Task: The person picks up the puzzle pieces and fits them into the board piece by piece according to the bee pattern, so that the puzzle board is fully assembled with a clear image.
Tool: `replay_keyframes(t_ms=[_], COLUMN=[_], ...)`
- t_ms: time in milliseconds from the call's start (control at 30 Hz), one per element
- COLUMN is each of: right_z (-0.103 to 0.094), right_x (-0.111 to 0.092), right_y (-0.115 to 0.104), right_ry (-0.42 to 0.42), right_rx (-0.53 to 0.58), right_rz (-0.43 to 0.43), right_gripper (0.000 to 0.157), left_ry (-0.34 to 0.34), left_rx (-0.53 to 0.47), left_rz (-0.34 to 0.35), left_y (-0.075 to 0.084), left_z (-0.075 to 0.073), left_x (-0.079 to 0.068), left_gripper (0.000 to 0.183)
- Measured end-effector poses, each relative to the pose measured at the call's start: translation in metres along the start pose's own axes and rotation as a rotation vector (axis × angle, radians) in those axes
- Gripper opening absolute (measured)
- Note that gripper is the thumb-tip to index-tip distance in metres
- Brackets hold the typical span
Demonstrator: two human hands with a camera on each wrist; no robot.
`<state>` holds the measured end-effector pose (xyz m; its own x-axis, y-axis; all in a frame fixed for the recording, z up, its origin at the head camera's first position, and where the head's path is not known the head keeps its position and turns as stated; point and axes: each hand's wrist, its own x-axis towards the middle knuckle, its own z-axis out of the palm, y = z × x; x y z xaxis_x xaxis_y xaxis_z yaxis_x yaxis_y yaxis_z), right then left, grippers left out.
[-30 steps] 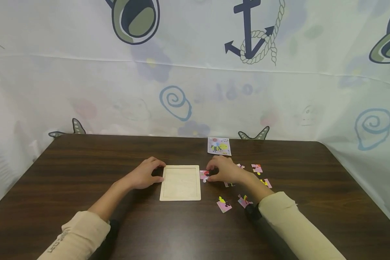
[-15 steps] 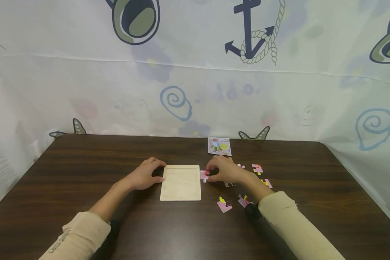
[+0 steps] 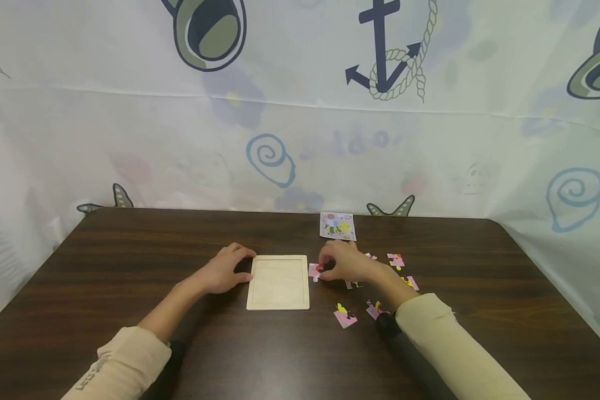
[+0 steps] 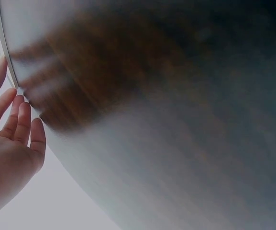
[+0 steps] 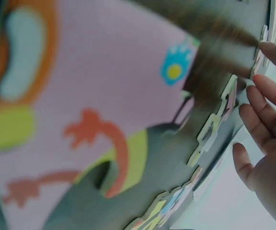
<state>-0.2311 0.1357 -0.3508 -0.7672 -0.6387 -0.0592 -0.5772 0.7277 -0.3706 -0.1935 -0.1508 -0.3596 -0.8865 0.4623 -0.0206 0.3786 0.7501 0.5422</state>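
A shallow square wooden puzzle tray [image 3: 279,284] lies on the table. My left hand [image 3: 225,269] touches its left side, thumb and index finger apart along the edge. In the left wrist view the fingers [image 4: 38,136] are fairly straight against that edge. My right hand [image 3: 347,261] pinches a pink puzzle piece [image 3: 313,271] between thumb and index finger, just beside the tray's right edge. The right wrist view shows this piece [image 5: 258,60] edge-on at the fingertips; its face is mostly hidden there.
Several loose puzzle pieces lie right of the tray, including one in front [image 3: 345,318], one under the forearm [image 3: 376,310] and one farther back [image 3: 395,259]. A bee picture card [image 3: 337,225] lies at the back edge. A printed cloth [image 3: 300,161] hangs behind the table.
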Motion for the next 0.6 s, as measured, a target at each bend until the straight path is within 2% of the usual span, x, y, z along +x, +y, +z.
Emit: replay_keyframes(t_ms=[233,433,600], right_z=[0.0009,0.0006,0.0022], right_x=[-0.0008,-0.0021,-0.0045], right_y=[-0.0016,-0.0029,-0.0034], right_ry=[0.011,-0.016,-0.031], right_rx=[-0.002,0.005,-0.006], right_rz=[-0.01,0.013,-0.011], right_gripper=[0.015,0.023,0.022], left_ry=[0.005,0.003,0.006], left_rx=[0.008,0.02,0.026], left_rz=[-0.013,-0.016,-0.022], left_y=[-0.0006,0.0024,0.0006], left_z=[0.0007,-0.0006,0.0005], left_x=[-0.0004,-0.0013,-0.0006], left_gripper=[0.044,0.044,0.044])
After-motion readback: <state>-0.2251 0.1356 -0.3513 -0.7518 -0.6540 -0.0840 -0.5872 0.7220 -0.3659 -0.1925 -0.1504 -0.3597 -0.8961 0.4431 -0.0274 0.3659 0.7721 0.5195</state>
